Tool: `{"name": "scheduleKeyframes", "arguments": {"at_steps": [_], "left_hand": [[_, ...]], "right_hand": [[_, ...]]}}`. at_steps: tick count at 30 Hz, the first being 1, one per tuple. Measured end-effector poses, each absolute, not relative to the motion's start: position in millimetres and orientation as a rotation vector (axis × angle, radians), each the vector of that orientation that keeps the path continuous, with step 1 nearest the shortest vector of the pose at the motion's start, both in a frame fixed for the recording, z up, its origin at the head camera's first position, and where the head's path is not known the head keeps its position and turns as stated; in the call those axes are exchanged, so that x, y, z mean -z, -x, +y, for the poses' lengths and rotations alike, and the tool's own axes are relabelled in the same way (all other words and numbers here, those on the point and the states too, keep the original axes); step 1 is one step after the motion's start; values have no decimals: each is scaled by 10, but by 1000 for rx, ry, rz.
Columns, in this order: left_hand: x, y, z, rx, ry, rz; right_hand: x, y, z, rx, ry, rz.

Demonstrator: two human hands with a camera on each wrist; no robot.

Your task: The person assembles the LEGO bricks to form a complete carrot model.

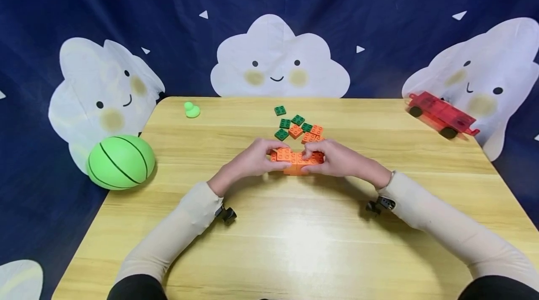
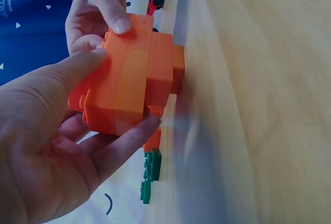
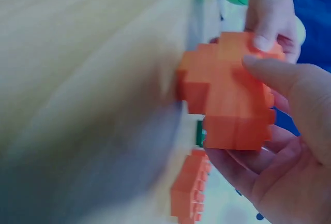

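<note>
An orange toy-brick build [image 1: 296, 169] stands near the middle of the table, its stepped layers narrowing toward the tabletop. My left hand [image 1: 252, 157] grips its left end, thumb on the near face and fingers round the far side. At the other end my right hand [image 1: 343, 159] holds it the same way. On the upper left, between the left fingers, sits an orange brick [image 1: 284, 153] with its studs up. The left wrist view shows the smooth side of the build [image 2: 132, 74] with both thumbs against it. Fingers hide part of its back.
Just beyond the hands lie loose green bricks [image 1: 298, 119] and orange bricks [image 1: 309, 138]. A green ball [image 1: 120, 162] rests at the left edge, a small green duck [image 1: 192, 111] at the back left. A red toy car [image 1: 442, 113] is at the back right edge.
</note>
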State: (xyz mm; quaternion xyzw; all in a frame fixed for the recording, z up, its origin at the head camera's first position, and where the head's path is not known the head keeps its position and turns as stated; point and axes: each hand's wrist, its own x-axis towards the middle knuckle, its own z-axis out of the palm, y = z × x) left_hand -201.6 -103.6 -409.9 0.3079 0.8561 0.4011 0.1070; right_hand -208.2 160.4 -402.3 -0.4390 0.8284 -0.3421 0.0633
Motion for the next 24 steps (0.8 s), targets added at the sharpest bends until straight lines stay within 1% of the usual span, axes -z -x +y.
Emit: {"name": "scheduleKeyframes", "arguments": {"at_steps": [3, 7, 10, 15, 19, 24], "left_hand": [[4099, 2018, -1032, -1172, -895, 2502], [4088, 2018, -1030, -1163, -851, 2496], [4080, 2018, -1034, -1154, -829, 2490], [4073, 2018, -1042, -1149, -828, 2475], [4071, 2021, -1043, -1164, -826, 2470], [4067, 2024, -1033, -1157, -832, 2476]], "right_hand": [[3966, 2154, 1653, 1114, 1314, 2504], [3899, 2356, 1767, 1180, 1161, 2686], [3889, 2532, 1858, 1005, 1048, 2836], [3984, 2741, 1920, 725, 1017, 2859], [4062, 2840, 1887, 672, 1031, 2847], [4097, 2900, 1870, 652, 979, 2821]]}}
